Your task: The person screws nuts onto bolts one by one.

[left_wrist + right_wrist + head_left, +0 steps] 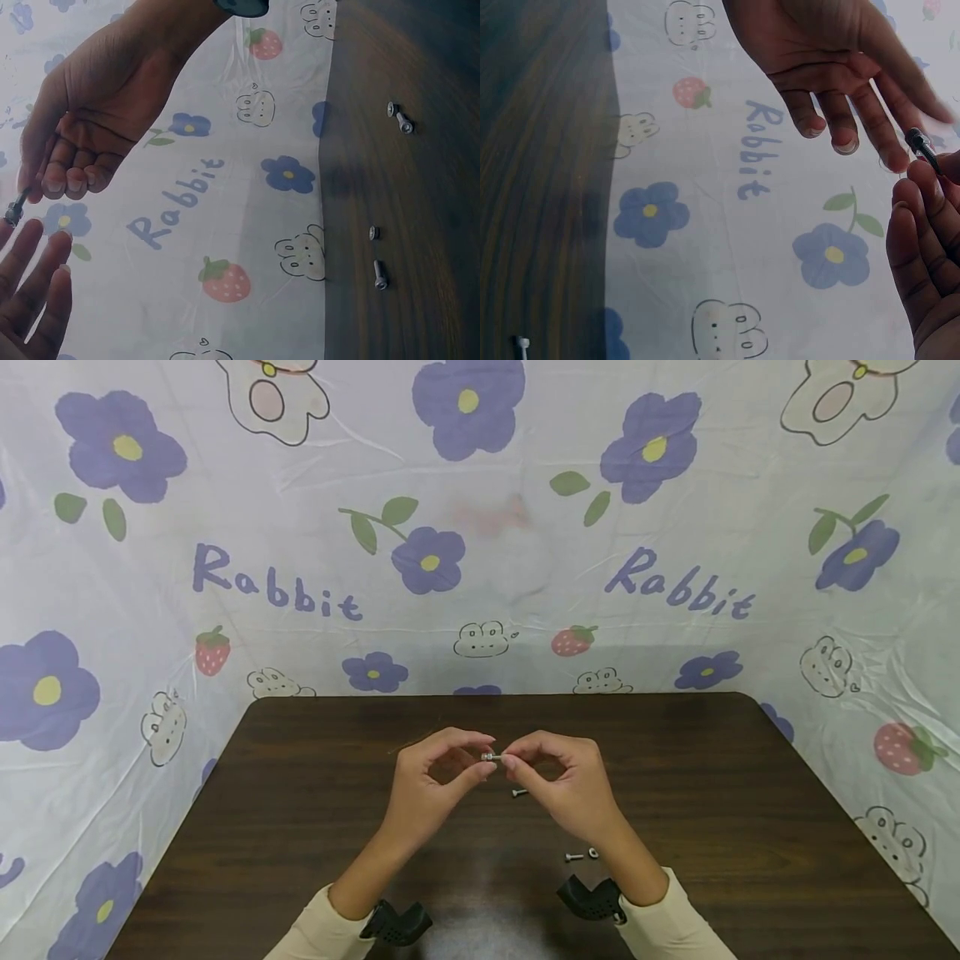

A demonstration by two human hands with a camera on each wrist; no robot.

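A small metal bolt [491,757] lies level between the two hands, above the table. My right hand [573,781] pinches its thin shank between thumb and index finger, and the thicker end points left. In the right wrist view that end of the bolt [918,140] shows shiny and wider than the dark shank. My left hand [435,781] curves around the thicker end, its thumb and index finger slightly apart on either side. The left hand's other fingers [26,289] are spread loosely in the left wrist view.
Loose hardware lies on the dark wooden table [300,827]: a bolt [519,792] below the hands, then a bolt [573,857] beside a nut [593,852] near the right forearm. Another nut [374,233] shows in the left wrist view. A printed cloth [525,577] hangs behind.
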